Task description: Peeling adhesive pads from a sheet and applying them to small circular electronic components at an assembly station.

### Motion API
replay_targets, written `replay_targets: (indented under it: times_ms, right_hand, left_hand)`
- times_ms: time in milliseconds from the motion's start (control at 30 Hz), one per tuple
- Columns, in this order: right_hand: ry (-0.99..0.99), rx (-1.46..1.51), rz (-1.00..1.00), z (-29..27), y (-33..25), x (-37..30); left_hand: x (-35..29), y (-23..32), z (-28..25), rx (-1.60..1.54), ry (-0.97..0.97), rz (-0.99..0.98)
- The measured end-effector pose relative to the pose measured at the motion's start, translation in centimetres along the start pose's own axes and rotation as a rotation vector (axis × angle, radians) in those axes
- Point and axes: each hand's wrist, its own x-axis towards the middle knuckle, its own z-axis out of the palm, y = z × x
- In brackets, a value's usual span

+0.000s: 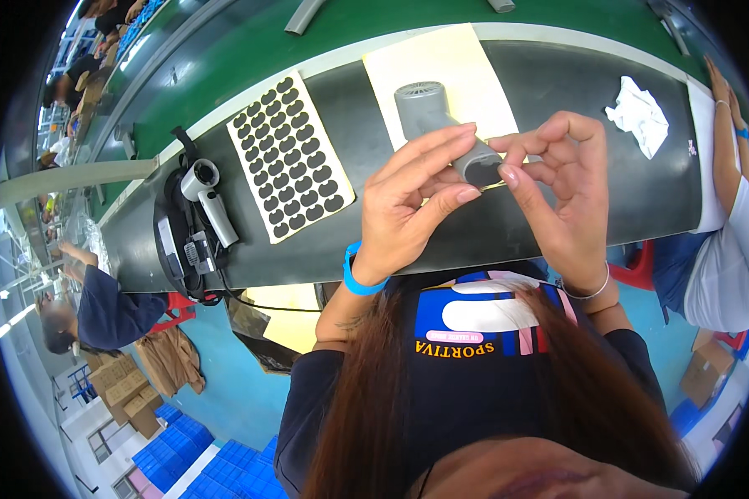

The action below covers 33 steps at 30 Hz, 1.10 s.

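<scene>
Near the middle of the counter's [558, 224] near edge, we are holding a grey hair dryer body [445, 125] between both hands, lifted just above a pale yellow sheet [441, 58] that is lying on the dark surface. Our left hand [412, 204] is wrapping its fingers around the lower end of the dryer body from the left, grip closed on it, the thumb pressing near the cut end. Our right hand [562, 187] is meeting it from the right; thumb and forefinger are pinching at the same end of the dryer body, the other fingers curling loosely above. What sits between those fingertips is too small to tell.

To the left of the hands, a sheet of dark oval stickers [290, 158] on pale backing is lying flat, tilted toward the far edge. Further left, toward the counter's left end, a white hair dryer [208, 200] is resting on a black stand [179, 249] with cables. A crumpled white cloth [639, 112] is lying toward the right end, well apart from our hands. Another person's arm [724, 150] is reaching along the counter's right end.
</scene>
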Motion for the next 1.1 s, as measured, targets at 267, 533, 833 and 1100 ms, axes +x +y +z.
replay_targets:
  times_ms: [267, 533, 833, 1100]
  right_hand:
    - [0.014, -0.019, -0.002, 0.1, -0.1, 0.0]
    - [0.050, -0.128, -0.144, 0.3, 0.5, 0.1]
    - [0.042, -0.283, -0.087, 0.5, -0.4, -0.4]
    - [0.082, -0.426, -0.136, 0.5, -0.4, -0.6]
  left_hand:
    - [0.1, 0.0, 0.0, 0.008, 0.000, 0.000]
    - [0.1, -0.1, 0.2, -0.007, 0.004, 0.015]
    - [-0.2, 0.0, 0.9, 0.009, 0.081, 0.032]
    - [-0.1, -0.1, 1.0, 0.013, 0.058, 0.021]
